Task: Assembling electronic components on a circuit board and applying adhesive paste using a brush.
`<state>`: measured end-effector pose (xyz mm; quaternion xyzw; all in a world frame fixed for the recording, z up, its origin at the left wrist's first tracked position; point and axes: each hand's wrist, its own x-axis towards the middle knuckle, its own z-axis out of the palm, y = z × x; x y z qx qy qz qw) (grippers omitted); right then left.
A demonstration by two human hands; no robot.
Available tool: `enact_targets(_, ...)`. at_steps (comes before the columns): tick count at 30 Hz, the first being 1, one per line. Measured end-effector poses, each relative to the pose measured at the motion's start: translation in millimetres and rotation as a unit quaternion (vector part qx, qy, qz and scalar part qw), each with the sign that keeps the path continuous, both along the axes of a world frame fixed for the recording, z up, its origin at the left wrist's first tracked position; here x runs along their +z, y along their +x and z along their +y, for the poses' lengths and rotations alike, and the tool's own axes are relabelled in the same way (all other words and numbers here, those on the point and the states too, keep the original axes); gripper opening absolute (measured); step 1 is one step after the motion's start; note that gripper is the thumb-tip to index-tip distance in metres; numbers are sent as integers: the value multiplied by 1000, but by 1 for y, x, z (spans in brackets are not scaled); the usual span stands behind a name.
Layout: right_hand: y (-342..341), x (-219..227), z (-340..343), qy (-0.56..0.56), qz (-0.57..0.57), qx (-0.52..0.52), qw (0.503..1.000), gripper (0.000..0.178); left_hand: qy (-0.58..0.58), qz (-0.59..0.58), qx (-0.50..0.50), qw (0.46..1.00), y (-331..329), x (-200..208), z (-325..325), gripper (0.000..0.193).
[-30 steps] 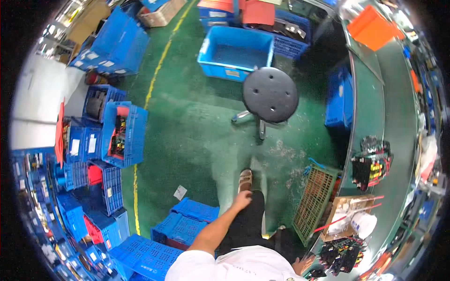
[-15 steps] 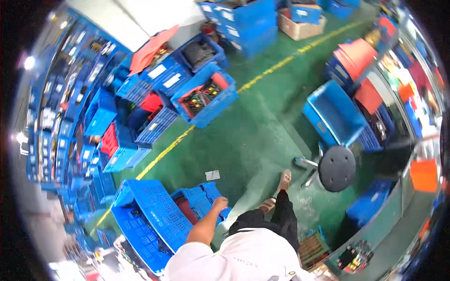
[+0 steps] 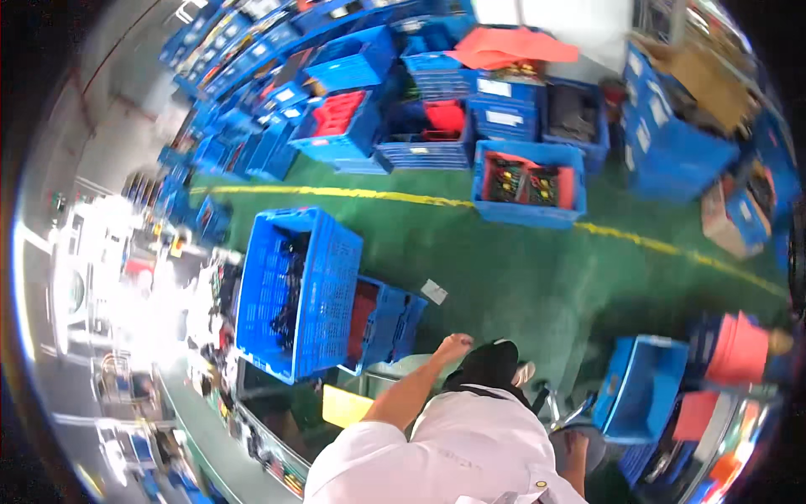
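Observation:
My left hand (image 3: 456, 344) hangs in front of my body above the green floor, with its fingers loosely curled and nothing visible in them. Nearest to it are small stacked blue crates (image 3: 390, 323) with a red sheet inside. Beside these, a large blue perforated crate (image 3: 329, 290) stands tilted, with dark items inside. My right hand (image 3: 577, 441) hangs low at my right side, over the round dark stool (image 3: 594, 449); its fingers are too dark and blurred to make out.
Across a yellow floor line (image 3: 369, 193) stand several blue crates, one with red-lined parts (image 3: 529, 217). An open blue crate (image 3: 642, 391) stands at the right beside red sheets (image 3: 739, 353). A workbench (image 3: 197, 428) runs along the left. White paper (image 3: 434, 291) lies on the floor.
My view has swung to the left, so the crates appear farther right and more of the left workbench shows. My right forearm and hand have come into view at the lower right.

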<state>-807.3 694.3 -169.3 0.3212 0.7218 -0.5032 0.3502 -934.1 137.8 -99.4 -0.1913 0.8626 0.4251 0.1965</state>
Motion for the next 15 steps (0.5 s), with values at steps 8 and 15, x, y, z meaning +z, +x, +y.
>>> enact_targets(8, -201, -53, 21, 58, 158, 160, 973, 24, -155, -164, -288, 931, -1, -91, -42, 28)
enact_targets(15, -335, -88, -47, 209, 312, 481, 792, 17, -273, -96, -294, 911, -114, -91, -87, 25)
